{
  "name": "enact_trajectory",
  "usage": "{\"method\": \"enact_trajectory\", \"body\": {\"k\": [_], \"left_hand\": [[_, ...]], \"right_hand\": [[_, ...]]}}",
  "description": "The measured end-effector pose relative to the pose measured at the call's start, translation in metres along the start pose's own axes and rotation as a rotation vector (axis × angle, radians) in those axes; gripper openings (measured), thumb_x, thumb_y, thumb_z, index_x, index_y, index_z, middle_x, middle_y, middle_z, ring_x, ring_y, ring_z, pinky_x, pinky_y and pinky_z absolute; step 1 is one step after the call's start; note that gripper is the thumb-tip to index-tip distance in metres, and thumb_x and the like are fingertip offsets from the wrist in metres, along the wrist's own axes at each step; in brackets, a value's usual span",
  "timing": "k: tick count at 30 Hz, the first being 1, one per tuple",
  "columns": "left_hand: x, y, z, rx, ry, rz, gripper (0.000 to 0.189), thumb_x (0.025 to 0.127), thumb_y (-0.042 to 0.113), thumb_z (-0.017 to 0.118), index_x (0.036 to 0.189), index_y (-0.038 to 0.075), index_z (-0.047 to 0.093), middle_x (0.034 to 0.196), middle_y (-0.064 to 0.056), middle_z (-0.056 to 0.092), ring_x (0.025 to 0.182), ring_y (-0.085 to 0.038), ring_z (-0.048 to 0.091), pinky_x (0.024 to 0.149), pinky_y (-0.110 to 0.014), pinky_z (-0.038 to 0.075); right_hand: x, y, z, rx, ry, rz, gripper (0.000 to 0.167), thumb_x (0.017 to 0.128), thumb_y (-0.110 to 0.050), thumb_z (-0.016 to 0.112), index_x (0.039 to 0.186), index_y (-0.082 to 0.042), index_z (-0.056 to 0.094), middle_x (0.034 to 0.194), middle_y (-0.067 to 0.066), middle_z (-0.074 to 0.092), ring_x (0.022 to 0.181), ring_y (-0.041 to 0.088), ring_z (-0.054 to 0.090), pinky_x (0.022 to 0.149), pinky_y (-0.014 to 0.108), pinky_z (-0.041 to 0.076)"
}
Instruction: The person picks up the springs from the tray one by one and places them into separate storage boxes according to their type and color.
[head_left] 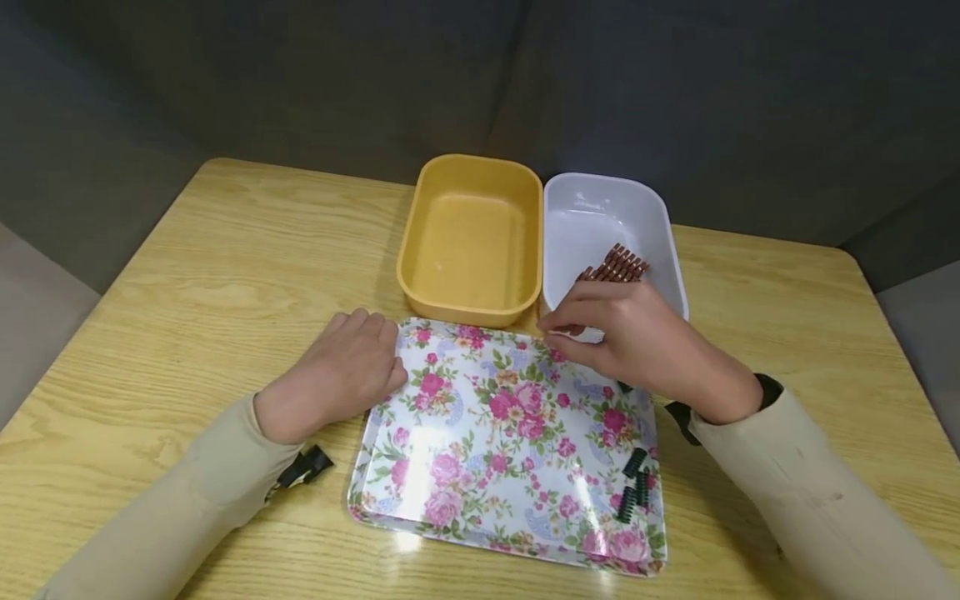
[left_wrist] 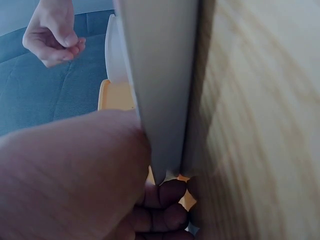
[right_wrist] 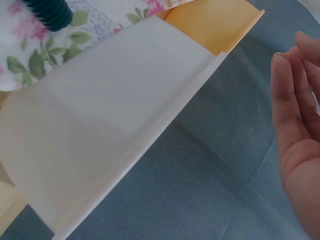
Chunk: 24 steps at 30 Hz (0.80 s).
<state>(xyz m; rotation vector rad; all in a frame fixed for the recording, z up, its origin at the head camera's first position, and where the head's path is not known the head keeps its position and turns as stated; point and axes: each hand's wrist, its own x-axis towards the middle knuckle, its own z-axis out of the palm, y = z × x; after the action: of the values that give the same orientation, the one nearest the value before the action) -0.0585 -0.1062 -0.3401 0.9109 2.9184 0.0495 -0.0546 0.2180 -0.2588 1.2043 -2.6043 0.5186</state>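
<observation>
My left hand [head_left: 341, 367] grips the far left corner of a white flowered tray [head_left: 465, 417], its thumb over the rim. In the left wrist view, the curled fingers [left_wrist: 172, 195] show at the tray's edge. Above the tray's far right part and the near end of a white bin [head_left: 573, 212], my right hand [head_left: 626, 333] hangs with its fingers bent loosely toward the thumb. Nothing shows between its fingertips in the right wrist view. Several brown coil springs [head_left: 618, 265] lie in the white bin. Dark green coil springs [head_left: 633, 492] lie at the tray's right side.
A yellow bin [head_left: 472, 237] stands left of the white one, just behind the tray. Wooden tabletop [head_left: 262, 242] surrounds them, and a dark cloth partition [head_left: 337, 83] rises behind the table. Another green spring [head_left: 625, 387] peeks out under my right hand.
</observation>
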Motion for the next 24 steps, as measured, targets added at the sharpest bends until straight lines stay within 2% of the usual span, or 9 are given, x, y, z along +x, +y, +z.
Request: {"method": "enact_trajectory", "body": {"k": [11, 14, 16, 18, 20, 24], "left_hand": [[-0.001, 0.001, 0.0, 0.012, 0.019, 0.006, 0.024, 0.1, 0.025, 0.046, 0.084, 0.007, 0.042, 0.078, -0.005, 0.04, 0.078, -0.024, 0.036, 0.077, -0.036, 0.035], [0.0, 0.0, -0.001, 0.014, 0.007, 0.0, 0.024, 0.1, 0.025, 0.045, 0.084, 0.007, 0.042, 0.079, -0.006, 0.04, 0.078, -0.024, 0.036, 0.077, -0.037, 0.034], [0.0, 0.0, -0.002, 0.012, -0.002, -0.007, 0.024, 0.1, 0.025, 0.045, 0.084, 0.007, 0.042, 0.079, -0.006, 0.04, 0.079, -0.024, 0.036, 0.078, -0.037, 0.034], [0.0, 0.0, -0.002, 0.004, -0.01, -0.015, 0.023, 0.1, 0.025, 0.045, 0.085, 0.007, 0.042, 0.08, -0.006, 0.04, 0.08, -0.024, 0.037, 0.078, -0.037, 0.034], [0.0, 0.0, -0.002, -0.002, -0.014, -0.017, 0.024, 0.1, 0.026, 0.045, 0.085, 0.007, 0.042, 0.08, -0.006, 0.04, 0.08, -0.024, 0.037, 0.078, -0.037, 0.034], [-0.001, 0.001, -0.001, -0.009, -0.002, -0.014, 0.024, 0.099, 0.026, 0.045, 0.084, 0.008, 0.042, 0.079, -0.006, 0.04, 0.079, -0.024, 0.036, 0.077, -0.036, 0.033]], "right_hand": [[-0.026, -0.003, -0.002, 0.022, 0.005, -0.076, 0.024, 0.075, -0.008, 0.089, 0.095, -0.017, 0.08, 0.092, -0.007, 0.077, 0.078, 0.003, 0.07, 0.067, 0.017, 0.054], [-0.033, -0.003, 0.0, 0.036, 0.007, -0.094, 0.014, 0.083, -0.016, 0.085, 0.095, -0.017, 0.08, 0.093, -0.006, 0.077, 0.077, 0.003, 0.07, 0.066, 0.016, 0.054], [-0.037, -0.002, 0.001, 0.046, 0.013, -0.109, 0.009, 0.092, -0.026, 0.077, 0.095, -0.017, 0.08, 0.093, -0.006, 0.076, 0.076, 0.004, 0.07, 0.066, 0.016, 0.054], [-0.04, -0.002, 0.002, 0.061, 0.02, -0.116, 0.025, 0.1, -0.036, 0.064, 0.095, -0.019, 0.08, 0.092, -0.007, 0.076, 0.076, 0.003, 0.069, 0.066, 0.016, 0.053], [-0.042, -0.002, 0.003, 0.076, 0.024, -0.118, 0.034, 0.102, -0.042, 0.055, 0.094, -0.019, 0.08, 0.091, -0.008, 0.076, 0.076, 0.003, 0.069, 0.066, 0.015, 0.053], [-0.046, -0.001, 0.004, 0.106, 0.02, -0.117, 0.035, 0.102, -0.042, 0.055, 0.093, -0.019, 0.08, 0.091, -0.008, 0.076, 0.074, 0.002, 0.068, 0.066, 0.013, 0.053]]}}
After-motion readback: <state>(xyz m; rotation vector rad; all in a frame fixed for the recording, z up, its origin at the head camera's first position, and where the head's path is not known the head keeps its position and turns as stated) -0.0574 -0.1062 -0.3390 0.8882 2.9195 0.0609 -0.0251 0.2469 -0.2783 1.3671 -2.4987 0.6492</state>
